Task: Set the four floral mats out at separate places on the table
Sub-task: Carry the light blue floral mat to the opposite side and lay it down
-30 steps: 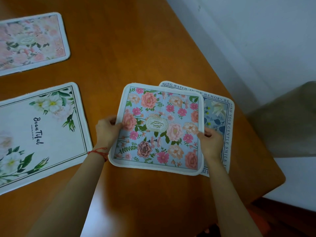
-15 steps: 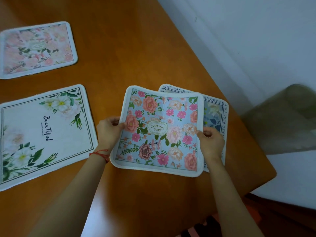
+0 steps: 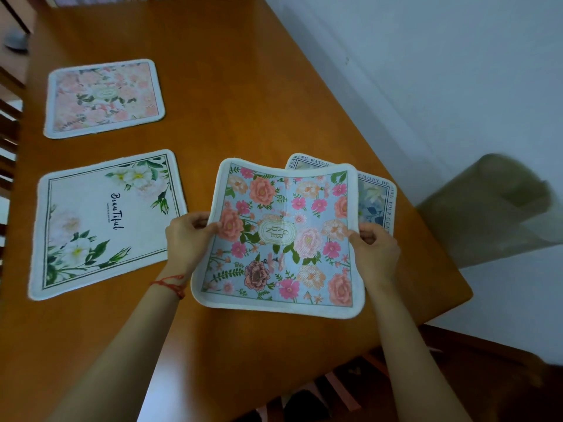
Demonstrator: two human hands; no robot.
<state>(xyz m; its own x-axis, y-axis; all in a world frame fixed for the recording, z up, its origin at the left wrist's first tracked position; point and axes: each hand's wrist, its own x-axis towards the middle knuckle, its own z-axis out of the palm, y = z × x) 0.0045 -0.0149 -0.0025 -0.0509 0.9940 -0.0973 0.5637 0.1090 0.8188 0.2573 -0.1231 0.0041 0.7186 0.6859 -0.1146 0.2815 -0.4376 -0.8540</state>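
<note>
Holding the blue floral mat [image 3: 281, 239] by its side edges, left hand [image 3: 190, 239] and right hand [image 3: 376, 254] pinch it above another mat [image 3: 376, 202] near the table's [image 3: 243, 86] right edge.

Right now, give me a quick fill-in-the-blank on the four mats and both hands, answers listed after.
1. Both hands grip the blue "GARDEN" mat: the left hand its left edge, the right hand its ____ edge.
2. That mat partly covers the ____-bordered mat.
3. The word on the white mat reads ____.
4. The pink mat lies ____ from the person.

Answers: right; text; Beautiful; farthest
</note>
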